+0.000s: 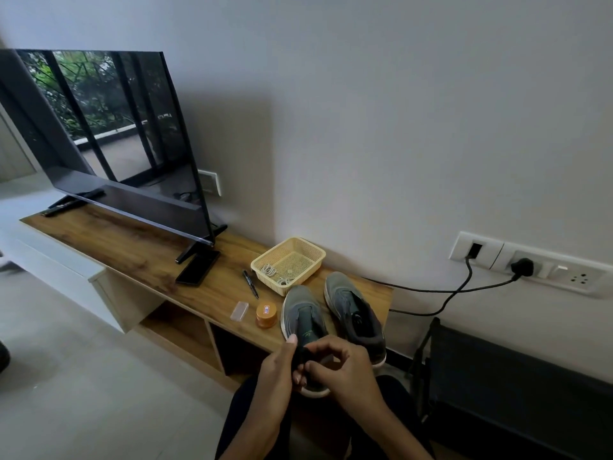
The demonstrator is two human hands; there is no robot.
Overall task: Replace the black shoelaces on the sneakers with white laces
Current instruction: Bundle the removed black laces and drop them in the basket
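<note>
Both hands close on a black fabric shoelace [303, 357] bunched between them. The left hand [277, 366] curls round it with the thumb raised, and the right hand [346, 371] pinches it from the other side. Just beyond the grip sits the near grey mesh sneaker [300, 315] on the wooden shelf top [132, 257], with a second grey sneaker [351, 303] to its right. Farther past both, coiled white laces [270, 270] wait in a pale yellow plastic basket [310, 252]. Whether the eyelets are already bare is unclear. The lace is best drawn out steadily, one crossing at a time, with the shoe steadied and never yanked.
</note>
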